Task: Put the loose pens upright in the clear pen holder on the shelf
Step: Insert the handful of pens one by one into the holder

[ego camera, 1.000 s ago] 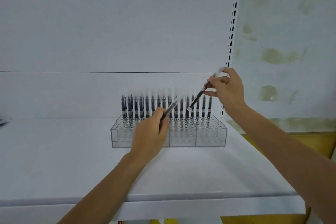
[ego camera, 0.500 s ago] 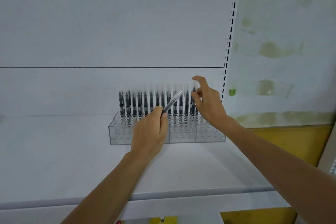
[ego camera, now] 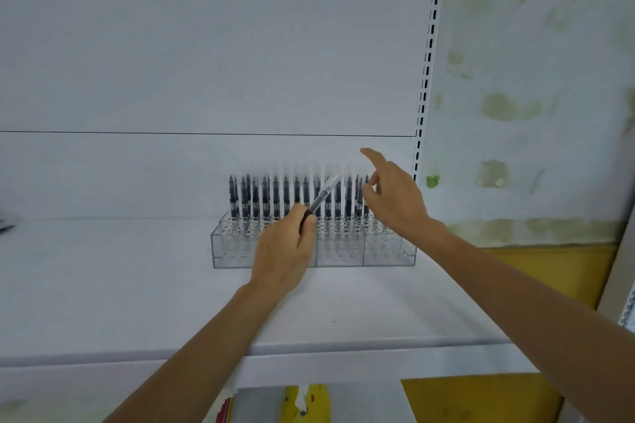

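At 6 o'clock, nearest the camera, a yellow printed packet (ego camera: 305, 400) shows below the front lip of the flat white metal shelf (ego camera: 137, 292). Both bare forearms reach up over that lip from 7 and 4 o'clock.

Further in, the left hand (ego camera: 285, 251) is curled round the dark barrel of a black pen with a clear cap (ego camera: 323, 195). The pen slants toward 1 o'clock across the front of the rack and is not yet in a hole.

Just behind this hand the clear acrylic pen holder (ego camera: 388, 256) stands on the shelf, its front rows of holes apparently unfilled. At 2 o'clock from the left hand, the right hand (ego camera: 395, 206) hovers by the rack's right end. Its forefinger is straight, the other fingers hang loose, and it seems to hold nothing.

Along the holder's back edge a row of upright black pens with pale caps (ego camera: 276, 196) runs nearly end to end. By my reading most of the work is done. The slanted pen is the only loose one I can see, and it remains to be seated upright. A dark object (ego camera: 6, 225) at 9 o'clock is cut off by the frame, so I cannot name it.

Beyond stands the white back panel (ego camera: 206, 45), with a slotted white upright (ego camera: 427, 62) at its right edge. At 3 o'clock lies a pale wall blotched with green stains (ego camera: 532, 86), bearing a small green sticker (ego camera: 432, 181).
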Available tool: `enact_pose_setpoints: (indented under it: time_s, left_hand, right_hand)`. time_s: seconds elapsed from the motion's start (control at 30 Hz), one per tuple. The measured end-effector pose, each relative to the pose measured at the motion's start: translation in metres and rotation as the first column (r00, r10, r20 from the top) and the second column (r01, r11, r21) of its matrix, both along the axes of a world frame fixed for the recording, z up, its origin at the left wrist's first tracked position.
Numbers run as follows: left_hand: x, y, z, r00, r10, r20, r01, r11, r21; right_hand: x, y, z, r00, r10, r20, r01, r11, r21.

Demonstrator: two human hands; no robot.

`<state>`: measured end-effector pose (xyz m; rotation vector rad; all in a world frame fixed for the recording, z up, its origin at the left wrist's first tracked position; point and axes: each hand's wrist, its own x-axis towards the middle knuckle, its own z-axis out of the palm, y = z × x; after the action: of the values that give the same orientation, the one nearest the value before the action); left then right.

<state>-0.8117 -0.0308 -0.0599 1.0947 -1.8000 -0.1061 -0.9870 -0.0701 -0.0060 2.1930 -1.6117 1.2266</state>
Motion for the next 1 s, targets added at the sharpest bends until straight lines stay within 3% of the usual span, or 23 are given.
enact_pose_setpoints:
  time_s: [0.1,0.2,0.33,0.4,0.53,0.63,0.7,0.77,0.87,1.0]
  left_hand:
    - [-0.007,0.005,0.005,0.998,-0.023,-0.061,0.026,0.999,0.038]
    - [-0.018,0.010,0.008,0.986,-0.050,-0.162,0.061,0.996,0.065]
    - [-0.027,0.016,0.008,0.975,-0.070,-0.212,0.090,0.992,0.087]
    - [-0.028,0.016,0.007,0.971,-0.091,-0.221,0.119,0.986,0.117]
    - [-0.019,0.015,-0.001,0.974,-0.145,-0.175,0.172,0.974,0.148]
    - [-0.020,0.016,-0.008,0.989,-0.128,-0.075,0.137,0.982,0.128]
    - [-0.023,0.015,-0.013,0.997,-0.070,-0.009,0.071,0.997,0.041]
    - [-0.024,0.015,-0.015,0.997,-0.055,0.050,0.057,0.998,-0.040]
    - [-0.023,0.014,-0.018,0.966,-0.114,0.232,0.123,0.992,-0.021]
    - [-0.026,0.012,-0.021,0.867,-0.276,0.416,0.205,0.957,0.207]
  right_hand:
    - [0.006,0.021,0.009,0.947,0.210,0.245,-0.251,0.956,0.150]
    - [0.014,0.032,0.010,0.899,0.292,0.327,-0.393,0.868,0.304]
    - [0.021,0.039,-0.001,0.763,0.349,0.544,-0.566,0.768,0.300]
    - [0.021,0.041,-0.003,0.728,0.364,0.581,-0.608,0.733,0.304]
    - [0.013,0.039,-0.002,0.732,0.365,0.575,-0.598,0.749,0.285]
    - [0.003,0.034,0.012,0.618,0.359,0.699,-0.620,0.769,0.154]
    - [-0.009,0.025,0.026,0.686,0.294,0.666,-0.407,0.913,0.016]
    - [-0.021,0.014,0.035,0.807,0.213,0.551,-0.170,0.977,-0.129]
    - [-0.031,0.001,0.034,0.902,0.193,0.387,-0.109,0.968,-0.228]
    - [-0.030,-0.015,0.024,0.944,0.183,0.274,-0.113,0.961,-0.250]
